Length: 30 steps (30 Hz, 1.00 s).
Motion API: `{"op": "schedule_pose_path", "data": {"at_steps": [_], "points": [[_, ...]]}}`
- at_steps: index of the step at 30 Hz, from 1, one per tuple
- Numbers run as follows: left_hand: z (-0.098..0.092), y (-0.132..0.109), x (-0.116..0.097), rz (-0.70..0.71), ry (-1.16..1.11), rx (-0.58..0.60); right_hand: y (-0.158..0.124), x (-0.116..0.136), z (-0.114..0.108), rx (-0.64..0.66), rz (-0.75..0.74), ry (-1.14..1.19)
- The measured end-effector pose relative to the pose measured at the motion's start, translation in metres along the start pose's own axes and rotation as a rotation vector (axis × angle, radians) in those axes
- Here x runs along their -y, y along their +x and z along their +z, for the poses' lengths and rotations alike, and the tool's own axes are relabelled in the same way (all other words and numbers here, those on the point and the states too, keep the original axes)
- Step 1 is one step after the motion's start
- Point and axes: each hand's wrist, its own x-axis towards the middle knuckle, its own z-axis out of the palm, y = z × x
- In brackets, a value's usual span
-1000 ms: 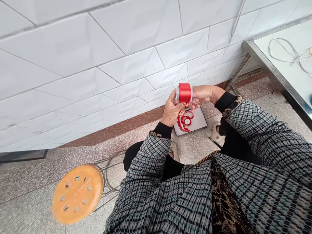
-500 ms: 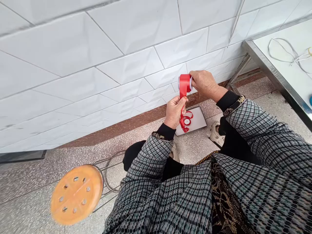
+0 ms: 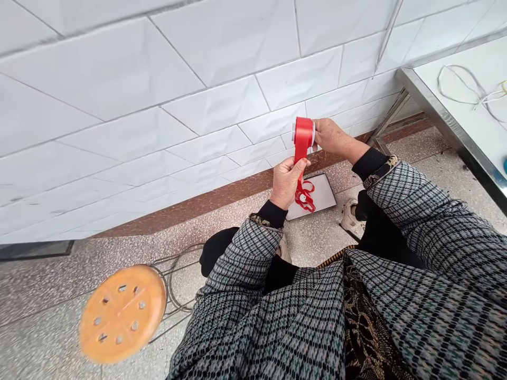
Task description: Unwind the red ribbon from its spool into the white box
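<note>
A spool of red satin ribbon (image 3: pixel 303 130) with white rims is held up in front of the tiled wall. My right hand (image 3: pixel 329 135) grips the spool by its right side, its fingers partly hidden behind the rim. Below it, my left hand (image 3: pixel 288 179) pinches the ribbon's hanging length between thumb and fingers. More red ribbon (image 3: pixel 306 201) dangles under the left hand, in loops and bunches, over a white board (image 3: pixel 324 191) with a dark edge. A small white round piece shows among these loops.
At the lower left stands an orange round stool (image 3: pixel 122 314) with holes in its seat and thin metal legs. A metal-edged table (image 3: pixel 430 103) on the right bears white cable (image 3: pixel 461 84). White wall tiles (image 3: pixel 222 116) rise ahead.
The spool has turned a little in my right hand, and the left hand has shifted slightly right. The dangling ribbon below has swung right and bunched differently.
</note>
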Motion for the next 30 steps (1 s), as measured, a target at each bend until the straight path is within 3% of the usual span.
{"op": "schedule_pose_path", "data": {"at_steps": [6, 10, 15, 19, 22, 24, 27, 30], "points": [[-0.003, 0.007, 0.005, 0.002, -0.088, -0.015, -0.006, 0.003, -0.008, 0.244, -0.063, 0.147], [-0.007, 0.009, 0.003, -0.007, -0.141, 0.064, -0.011, 0.001, -0.004, 0.390, -0.068, 0.300], [-0.013, 0.010, -0.002, 0.012, -0.164, 0.150, -0.007, -0.009, 0.013, 0.596, 0.062, 0.594], [-0.018, 0.010, -0.005, 0.017, -0.181, 0.149, -0.009, -0.006, 0.021, 0.688, 0.176, 0.663], [-0.018, 0.009, -0.006, 0.016, -0.213, 0.151, -0.014, 0.004, 0.018, 0.605, 0.197, 0.534], [-0.016, 0.008, -0.007, 0.008, -0.228, 0.145, -0.015, 0.009, 0.014, 0.409, 0.132, 0.297], [-0.012, 0.005, -0.007, -0.023, -0.237, 0.140, -0.016, 0.013, 0.009, 0.056, -0.081, -0.182], [-0.007, 0.003, -0.008, -0.064, -0.225, 0.119, -0.016, 0.013, 0.008, -0.075, -0.194, -0.537]]}}
